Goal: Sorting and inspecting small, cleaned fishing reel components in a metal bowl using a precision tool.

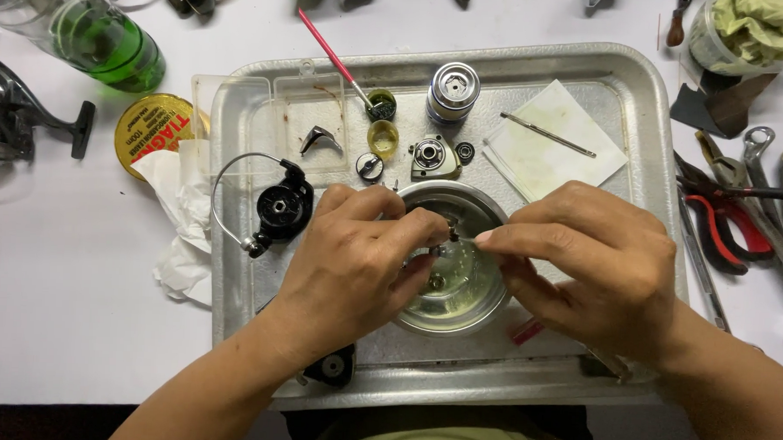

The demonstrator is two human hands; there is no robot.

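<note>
Your left hand (356, 253) and right hand (598, 253) both pinch a small metal part (450, 238) between their fingertips, right above the bowl (423, 312). The part lies crosswise between them, about equally near each.

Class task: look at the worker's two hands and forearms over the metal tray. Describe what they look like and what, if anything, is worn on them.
Both are bare. The left hand and right hand wear no gloves, and no rings, watch or bracelet show. Both forearms are uncovered to the picture's lower edge, with no sleeve in view. The fingernails are short and unpainted. No markings or tattoos show.
</note>
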